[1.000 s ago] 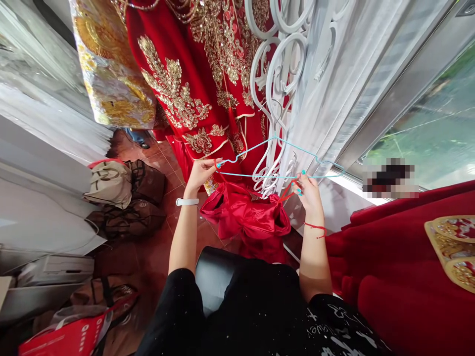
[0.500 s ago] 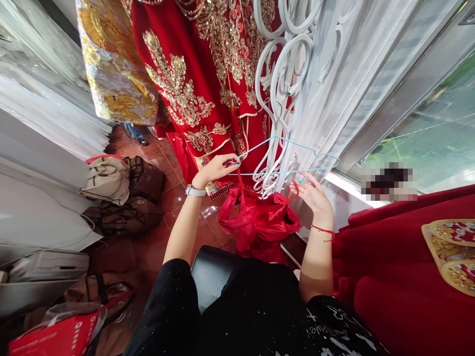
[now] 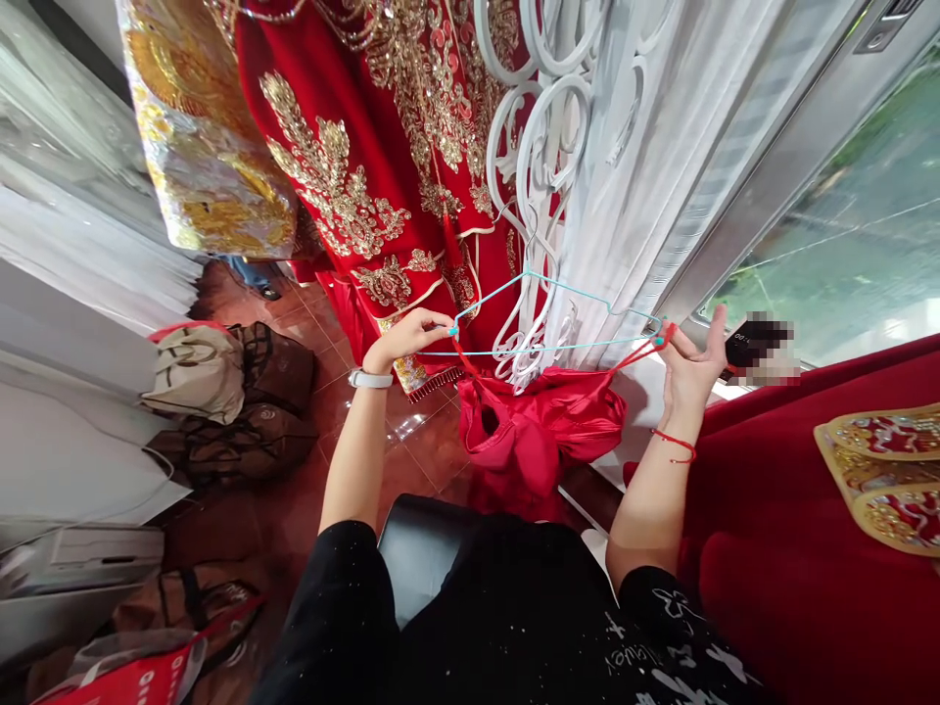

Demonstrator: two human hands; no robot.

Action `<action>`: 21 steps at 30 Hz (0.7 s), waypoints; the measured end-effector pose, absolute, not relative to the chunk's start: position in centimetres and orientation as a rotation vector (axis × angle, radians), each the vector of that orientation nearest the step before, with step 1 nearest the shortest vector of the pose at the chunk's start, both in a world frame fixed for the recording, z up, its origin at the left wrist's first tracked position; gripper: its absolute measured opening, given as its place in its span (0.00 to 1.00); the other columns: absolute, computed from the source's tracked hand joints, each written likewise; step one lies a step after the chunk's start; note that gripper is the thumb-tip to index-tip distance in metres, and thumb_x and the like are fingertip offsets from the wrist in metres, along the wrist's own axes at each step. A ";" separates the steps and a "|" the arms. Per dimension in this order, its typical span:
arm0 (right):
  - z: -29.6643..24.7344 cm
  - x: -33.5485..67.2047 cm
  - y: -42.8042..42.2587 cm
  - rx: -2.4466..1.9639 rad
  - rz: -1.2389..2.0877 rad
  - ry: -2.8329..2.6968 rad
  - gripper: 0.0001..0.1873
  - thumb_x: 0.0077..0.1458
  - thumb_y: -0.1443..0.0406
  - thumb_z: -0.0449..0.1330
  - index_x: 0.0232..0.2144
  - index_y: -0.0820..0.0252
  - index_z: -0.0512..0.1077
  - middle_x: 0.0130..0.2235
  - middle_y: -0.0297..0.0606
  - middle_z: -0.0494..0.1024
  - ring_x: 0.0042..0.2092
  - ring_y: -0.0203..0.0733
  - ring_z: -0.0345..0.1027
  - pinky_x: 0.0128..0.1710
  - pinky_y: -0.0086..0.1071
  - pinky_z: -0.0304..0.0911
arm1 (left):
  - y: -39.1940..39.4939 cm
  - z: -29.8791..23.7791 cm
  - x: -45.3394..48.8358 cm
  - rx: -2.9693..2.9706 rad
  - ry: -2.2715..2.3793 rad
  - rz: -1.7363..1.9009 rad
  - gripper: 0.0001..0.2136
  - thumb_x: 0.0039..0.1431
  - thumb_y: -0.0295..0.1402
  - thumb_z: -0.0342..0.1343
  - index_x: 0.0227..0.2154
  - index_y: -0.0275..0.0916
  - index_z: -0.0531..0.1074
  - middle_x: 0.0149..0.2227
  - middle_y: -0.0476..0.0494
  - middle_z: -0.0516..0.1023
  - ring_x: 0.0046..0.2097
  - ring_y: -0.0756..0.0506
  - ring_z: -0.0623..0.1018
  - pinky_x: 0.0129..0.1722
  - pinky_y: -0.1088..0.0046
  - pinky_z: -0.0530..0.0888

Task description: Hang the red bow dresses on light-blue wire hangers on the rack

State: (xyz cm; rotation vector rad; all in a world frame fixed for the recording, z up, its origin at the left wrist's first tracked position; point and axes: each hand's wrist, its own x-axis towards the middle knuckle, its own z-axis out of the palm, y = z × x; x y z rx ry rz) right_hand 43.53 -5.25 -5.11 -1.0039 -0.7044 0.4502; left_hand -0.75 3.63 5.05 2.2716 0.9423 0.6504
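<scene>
A light-blue wire hanger hangs in front of the white scrollwork. My left hand pinches its left end, where a red strap runs down to a red satin garment. At the hanger's right end, my right hand pinches the garment's other strap, pulled taut up and to the right; some of its fingers stick out. Below the hanger, the garment hangs bunched between my hands. Whether either strap sits over the wire is too small to tell.
Red gold-embroidered clothes hang ahead, beside a white scrollwork stand. A glass door and red cloth are at right. Bags sit on the tiled floor at left; a black seat is below.
My right hand has moved right to the hanger's right end, drawing the strap with it. The garment has shifted and spread to the right. My left hand stays at the left end.
</scene>
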 end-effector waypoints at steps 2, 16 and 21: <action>-3.8 43.2 -4.2 -0.987 0.474 -0.794 0.62 0.39 0.59 0.81 0.73 0.55 0.60 0.53 0.46 0.84 0.53 0.48 0.82 0.56 0.43 0.76 | 3.5 5.4 -0.9 2.262 0.947 0.633 0.24 0.58 0.56 0.60 0.30 0.37 0.80 0.34 0.43 0.84 0.38 0.44 0.80 0.46 0.68 0.77; 2.0 40.7 -3.5 -1.286 0.136 -1.455 0.22 0.49 0.67 0.68 0.49 0.54 0.82 0.43 0.39 0.85 0.50 0.49 0.77 0.65 0.54 0.64 | 0.2 -0.6 0.3 2.107 1.287 1.110 0.20 0.64 0.49 0.57 0.51 0.41 0.76 0.54 0.37 0.78 0.57 0.39 0.74 0.63 0.58 0.69; -0.4 37.3 -5.2 -1.288 -0.127 -1.206 0.16 0.50 0.65 0.64 0.43 0.56 0.81 0.50 0.43 0.77 0.57 0.53 0.70 0.66 0.55 0.62 | -5.9 -8.8 -0.7 1.709 1.376 1.184 0.30 0.59 0.51 0.62 0.60 0.43 0.68 0.64 0.34 0.70 0.67 0.37 0.69 0.66 0.54 0.68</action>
